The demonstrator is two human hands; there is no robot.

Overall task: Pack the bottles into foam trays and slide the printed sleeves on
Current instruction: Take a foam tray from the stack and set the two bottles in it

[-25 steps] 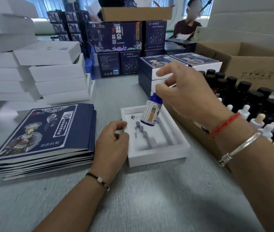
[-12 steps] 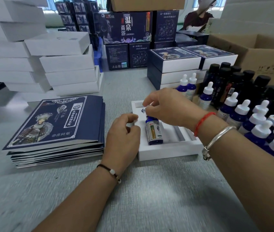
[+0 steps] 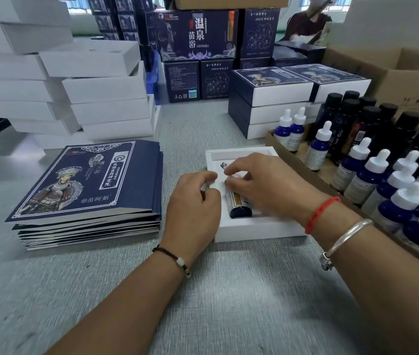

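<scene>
Bottle, dark blue glass with a yellow-and-white label, print too small to read, lying flat in a slot of white foam tray, base toward the camera. Cap end hidden under right hand, fingers curled down over the bottle's upper part, pressing or pinching it, hard to tell which. Left hand resting at the tray's left edge, fingers loosely curled, thumb and forefinger on the rim, nothing held. Small dark logo on the tray's upper left panel, unreadable. Just left of the tray, stack of printed sleeves, navy, costumed figure, "苗阿姐" legible at bottom. To the right, cardboard tray of blue dropper bottles with white caps, black-capped bottles behind. Farther back, navy carton reading "温泉 苗浴". Far left, white boxes in stacks.
</scene>
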